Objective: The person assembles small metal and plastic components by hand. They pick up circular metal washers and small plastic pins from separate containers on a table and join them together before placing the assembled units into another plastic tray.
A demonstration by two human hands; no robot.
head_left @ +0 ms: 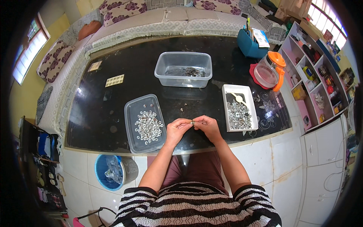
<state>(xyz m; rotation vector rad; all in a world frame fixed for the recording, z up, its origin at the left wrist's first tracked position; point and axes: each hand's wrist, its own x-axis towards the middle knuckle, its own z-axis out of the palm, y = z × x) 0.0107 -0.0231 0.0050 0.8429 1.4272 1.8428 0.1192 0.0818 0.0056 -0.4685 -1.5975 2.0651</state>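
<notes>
My left hand (177, 128) and my right hand (207, 126) meet above the near edge of the black glass table (109, 109). Together their fingertips pinch a small metal part (192, 122); it is too small to tell whether it is a nut or a bolt. Just left of my left hand lies a clear flat lid (130, 113) holding several small metal nuts (148, 126). To the right of my right hand stands a white rectangular tray (247, 99) with a heap of metal bolts (239, 115) in it.
A clear plastic tub (162, 68) with a few metal pieces stands mid-table. A teal holder (247, 45) and an orange-lidded jug (269, 70) sit at the far right. A pink shelf unit (314, 81) stands on the right, a blue bin (109, 172) on the floor, a sofa behind.
</notes>
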